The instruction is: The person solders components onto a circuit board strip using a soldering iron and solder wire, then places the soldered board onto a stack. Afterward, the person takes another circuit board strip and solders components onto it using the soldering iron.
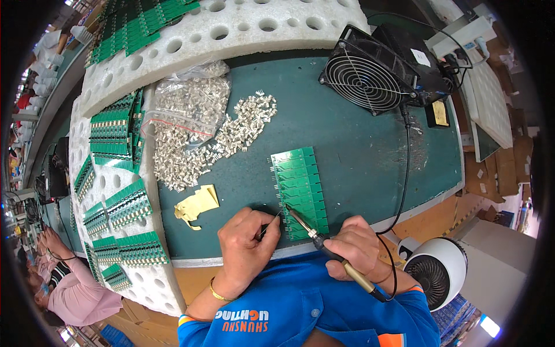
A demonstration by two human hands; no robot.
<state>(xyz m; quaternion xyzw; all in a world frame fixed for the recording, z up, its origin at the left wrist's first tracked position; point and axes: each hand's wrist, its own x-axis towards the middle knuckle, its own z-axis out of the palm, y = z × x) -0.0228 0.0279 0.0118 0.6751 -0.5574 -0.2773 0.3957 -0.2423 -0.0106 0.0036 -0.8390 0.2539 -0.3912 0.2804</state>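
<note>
A green circuit-board panel [298, 179] lies flat on the bench in front of me, with small connectors along its left edge. My right hand [355, 248] is closed around the handle of a soldering iron [315, 236], whose tip rests at or just over the panel's left edge. Beside that edge, my left hand [248, 237] is pinched on what looks like a thin strand of solder wire, its end close to the iron's tip. Most of the strand is hidden by the fingers. A crumpled yellow paper [198, 205] lies left of the left hand.
Loose white connectors [248, 118] are heaped by a clear plastic bag [196, 98]. White foam boards [165, 289] hold several green circuit boards [139, 248] at left. A black fan [370, 72] stands far right, and the iron's cable [406, 168] runs down the right side. Another person [81, 289] sits at far left.
</note>
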